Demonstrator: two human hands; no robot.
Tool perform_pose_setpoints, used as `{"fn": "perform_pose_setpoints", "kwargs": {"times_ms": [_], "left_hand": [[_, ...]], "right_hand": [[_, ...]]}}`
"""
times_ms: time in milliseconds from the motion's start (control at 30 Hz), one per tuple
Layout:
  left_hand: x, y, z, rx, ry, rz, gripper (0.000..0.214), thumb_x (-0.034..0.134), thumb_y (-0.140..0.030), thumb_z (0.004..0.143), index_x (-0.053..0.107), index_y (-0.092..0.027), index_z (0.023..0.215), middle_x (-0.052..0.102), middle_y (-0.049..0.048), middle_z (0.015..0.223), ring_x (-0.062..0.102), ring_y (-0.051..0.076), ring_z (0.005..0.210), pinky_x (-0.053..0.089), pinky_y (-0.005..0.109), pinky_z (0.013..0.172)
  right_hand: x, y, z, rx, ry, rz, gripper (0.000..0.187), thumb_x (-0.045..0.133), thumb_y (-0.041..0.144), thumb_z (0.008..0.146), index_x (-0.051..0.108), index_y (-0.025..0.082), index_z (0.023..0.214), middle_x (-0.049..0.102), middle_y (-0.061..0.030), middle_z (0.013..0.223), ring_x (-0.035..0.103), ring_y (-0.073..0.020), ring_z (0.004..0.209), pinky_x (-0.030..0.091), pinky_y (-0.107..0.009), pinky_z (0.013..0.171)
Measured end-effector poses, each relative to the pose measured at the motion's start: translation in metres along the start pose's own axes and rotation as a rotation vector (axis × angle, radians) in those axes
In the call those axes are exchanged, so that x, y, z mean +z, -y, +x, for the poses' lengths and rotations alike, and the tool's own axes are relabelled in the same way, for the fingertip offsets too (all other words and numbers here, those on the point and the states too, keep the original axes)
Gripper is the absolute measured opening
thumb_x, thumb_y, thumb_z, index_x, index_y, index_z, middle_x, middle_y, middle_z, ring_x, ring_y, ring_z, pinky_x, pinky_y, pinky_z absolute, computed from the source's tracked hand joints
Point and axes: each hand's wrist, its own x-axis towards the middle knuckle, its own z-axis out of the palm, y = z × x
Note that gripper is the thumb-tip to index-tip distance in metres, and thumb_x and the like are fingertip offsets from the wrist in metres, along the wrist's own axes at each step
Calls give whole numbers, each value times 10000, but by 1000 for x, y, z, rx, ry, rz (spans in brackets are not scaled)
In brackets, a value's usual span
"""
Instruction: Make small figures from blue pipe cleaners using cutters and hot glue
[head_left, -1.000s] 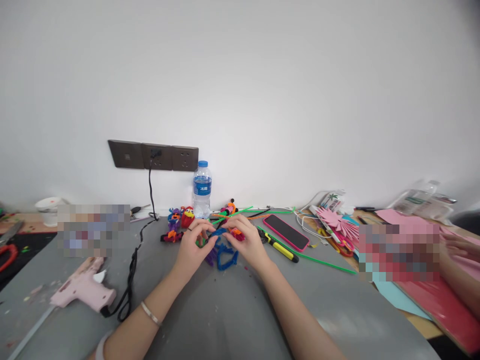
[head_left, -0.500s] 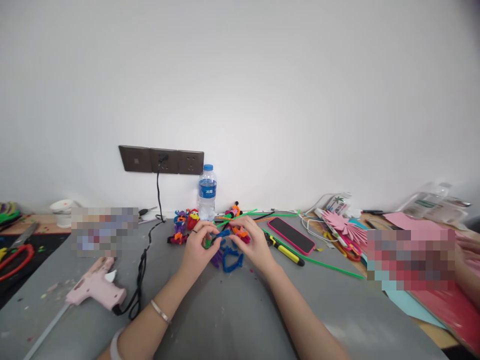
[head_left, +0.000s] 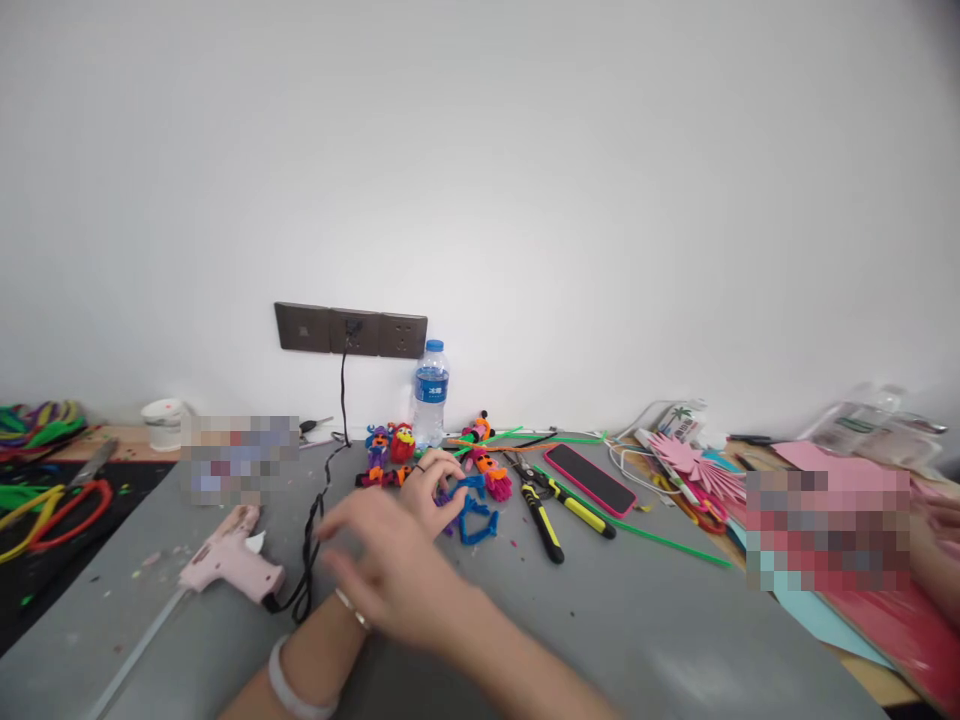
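Since the earlier frames the right hand (head_left: 390, 570) has left the blue piece (head_left: 474, 508) and swung across to the left, over its own partner's wrist; it is blurred with motion, fingers spread wide and loose, and it seems to hold nothing, though the blur makes that hard to swear to. Left hand (head_left: 431, 492) stays at the craft, fingers curled on the blue piece, which lies on the grey table (head_left: 600, 620) just beyond its fingertips; how tightly it grips I cannot tell. Ahead of the open right hand, toward its fingertips, lies the pink glue gun (head_left: 229, 562), with its black cord (head_left: 309, 560) running between gun and hand, near but not touched. Just past the left hand stand small figures (head_left: 388, 445) and a bottle (head_left: 430, 395) by the wall. To that hand's right lie an orange-and-pink figure (head_left: 491, 474), pliers (head_left: 541, 510) with yellow handles, then a phone (head_left: 589, 478) in a pink case, and a long green stem (head_left: 660, 535) reaching away along the table. Far off to the right hand's left sit red-handled scissors (head_left: 64, 505).
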Motion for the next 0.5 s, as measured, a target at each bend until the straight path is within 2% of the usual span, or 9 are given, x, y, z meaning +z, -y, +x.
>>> {"fn": "perform_pose_setpoints", "kwargs": {"times_ms": [33,100,167,200,267,333,400,500], "left_hand": [[0,1,-1,54,66,-19,84,645,-124,713,667,-197,749,627,14,886,548,121,621,507,206,555],[1,5,-4,134,166,-50,132,632,-92,738,641,-198,816,628,28,954,560,116,650,500,214,602],[3,9,-6,158,204,-61,154,605,-77,762,608,-199,856,618,39,981,557,115,654,489,225,613],[3,11,-7,159,222,-63,153,603,-82,767,598,-201,863,619,38,979,554,115,646,487,232,617],[4,13,-7,166,253,-62,151,597,-86,775,583,-205,868,627,38,988,556,119,652,484,243,629],[2,14,-5,164,255,-58,152,591,-88,778,578,-207,871,629,37,989,563,125,666,484,250,641],[1,14,-3,154,236,-57,155,587,-84,774,578,-208,866,628,35,976,565,129,671,484,253,648],[-1,14,-2,155,223,-59,162,587,-79,765,589,-211,858,632,33,966,564,132,673,486,256,653]], "right_hand": [[18,10,10,-12,120,-11,193,554,209,908,557,159,1094,664,-79,1027,604,-198,1003,498,-306,899],[56,22,29,40,323,-100,410,629,338,869,535,119,1202,653,-137,1128,603,-259,1073,528,-368,898],[89,24,45,218,484,-233,589,691,376,803,514,24,1241,618,-233,1185,615,-327,1067,563,-431,831],[103,22,51,347,518,-303,643,730,355,763,508,0,1251,612,-257,1183,627,-343,1049,567,-457,820],[120,16,59,467,560,-353,706,745,316,745,467,-13,1305,625,-271,1166,649,-354,1037,571,-483,809],[126,11,62,494,603,-330,728,707,243,773,388,-13,1375,666,-265,1111,682,-348,1007,582,-477,777],[122,8,63,476,620,-285,679,641,220,820,359,-16,1391,690,-272,1069,699,-362,979,581,-494,756],[104,7,64,477,520,-137,514,548,307,886,460,7,1293,675,-300,1087,697,-399,946,563,-534,727]]}}
